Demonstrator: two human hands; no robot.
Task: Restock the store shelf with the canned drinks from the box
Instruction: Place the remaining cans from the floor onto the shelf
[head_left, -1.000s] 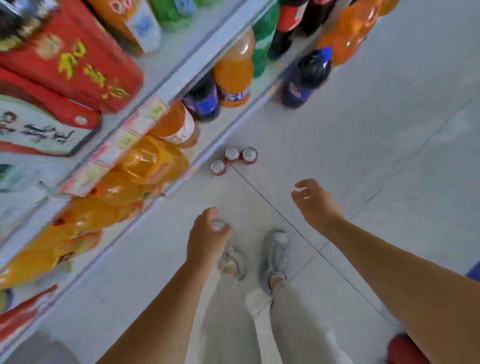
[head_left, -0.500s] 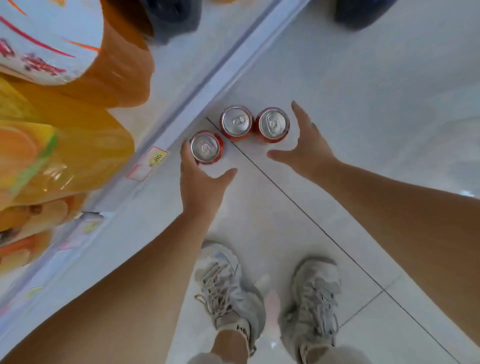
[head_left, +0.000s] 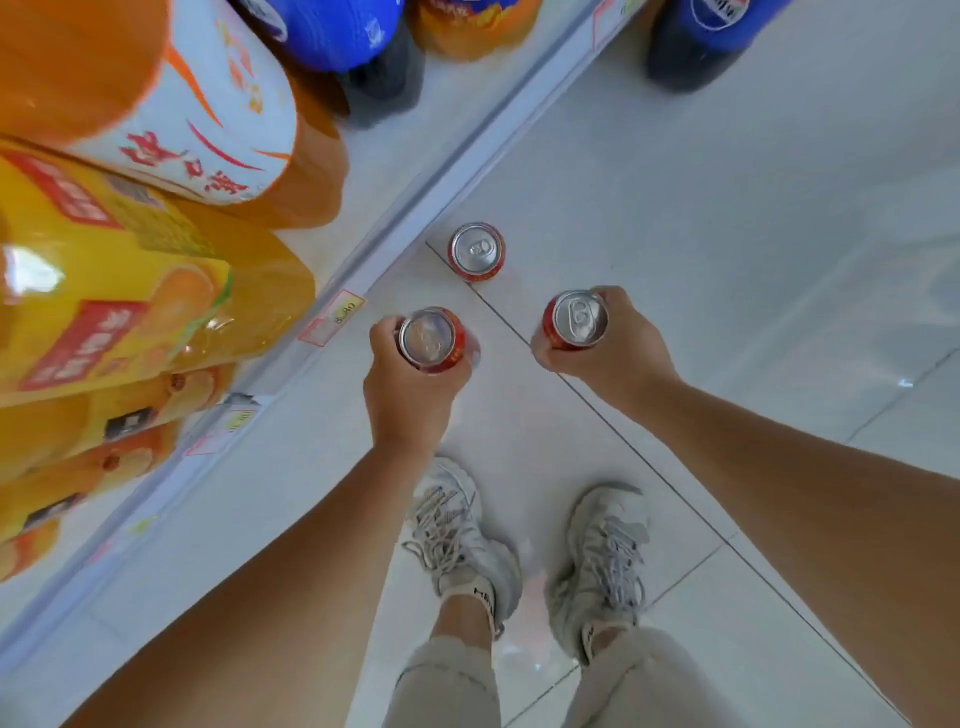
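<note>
Left grip (head_left: 410, 387) clenched round a red can (head_left: 431, 340), silver top up, close to the shelf lip (head_left: 415, 208). Right grip (head_left: 623, 345) wrapped round a second red can (head_left: 579, 318), at 3 o'clock from the first and apart from it. Third red can (head_left: 476, 252) stands upright on the floor (head_left: 727, 260) at 12 o'clock of both, just beside the shelf base. Orange drink bottles (head_left: 156, 291) on the shelf at 9 o'clock; blue-labelled dark bottles (head_left: 363, 52) at 11. Grey trainers (head_left: 457, 540) at 6.
</note>
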